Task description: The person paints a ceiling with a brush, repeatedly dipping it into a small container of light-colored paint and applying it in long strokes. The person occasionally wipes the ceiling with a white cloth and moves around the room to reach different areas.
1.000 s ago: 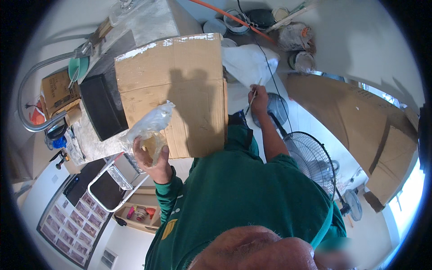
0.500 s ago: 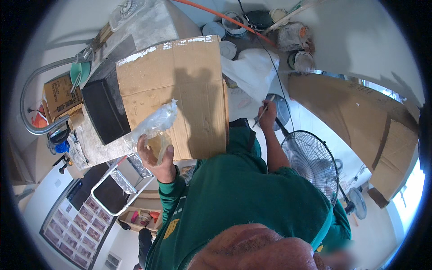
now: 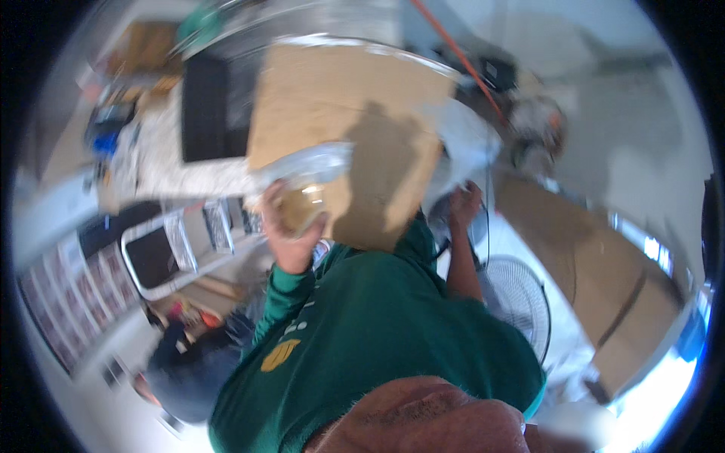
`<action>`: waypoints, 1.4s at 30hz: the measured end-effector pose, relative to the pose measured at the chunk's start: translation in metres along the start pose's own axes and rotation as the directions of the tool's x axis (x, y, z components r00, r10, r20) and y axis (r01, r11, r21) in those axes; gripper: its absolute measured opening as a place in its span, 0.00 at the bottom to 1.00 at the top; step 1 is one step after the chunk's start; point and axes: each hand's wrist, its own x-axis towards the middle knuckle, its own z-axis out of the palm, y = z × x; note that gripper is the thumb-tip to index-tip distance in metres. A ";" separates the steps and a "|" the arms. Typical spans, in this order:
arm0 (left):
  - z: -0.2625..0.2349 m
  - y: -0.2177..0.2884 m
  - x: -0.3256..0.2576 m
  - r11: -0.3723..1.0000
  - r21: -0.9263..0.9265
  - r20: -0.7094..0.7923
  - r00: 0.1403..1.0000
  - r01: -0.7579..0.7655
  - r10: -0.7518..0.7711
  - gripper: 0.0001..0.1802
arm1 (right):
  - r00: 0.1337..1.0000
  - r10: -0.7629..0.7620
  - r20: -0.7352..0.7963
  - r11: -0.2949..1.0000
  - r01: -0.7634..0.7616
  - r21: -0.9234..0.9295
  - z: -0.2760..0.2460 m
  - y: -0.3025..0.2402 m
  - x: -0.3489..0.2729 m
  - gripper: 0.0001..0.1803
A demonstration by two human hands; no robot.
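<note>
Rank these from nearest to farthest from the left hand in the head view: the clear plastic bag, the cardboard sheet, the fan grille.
1. Clear plastic bag: gripped by the left hand.
2. Cardboard sheet: just behind the bag, up and right.
3. Fan grille: far right, beyond the right hand.

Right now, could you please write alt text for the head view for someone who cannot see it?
Blurred fisheye view down a green sweatshirt: the left hand holds up a clear plastic bag before a large cardboard sheet, and the right hand reaches beside a white fan.
</note>
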 end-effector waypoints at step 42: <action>-0.300 -0.122 -0.240 0.989 -0.149 -0.930 0.338 0.006 -0.142 0.45 | -0.769 -0.434 0.469 0.377 0.317 0.870 0.226 -0.521 -0.312 0.19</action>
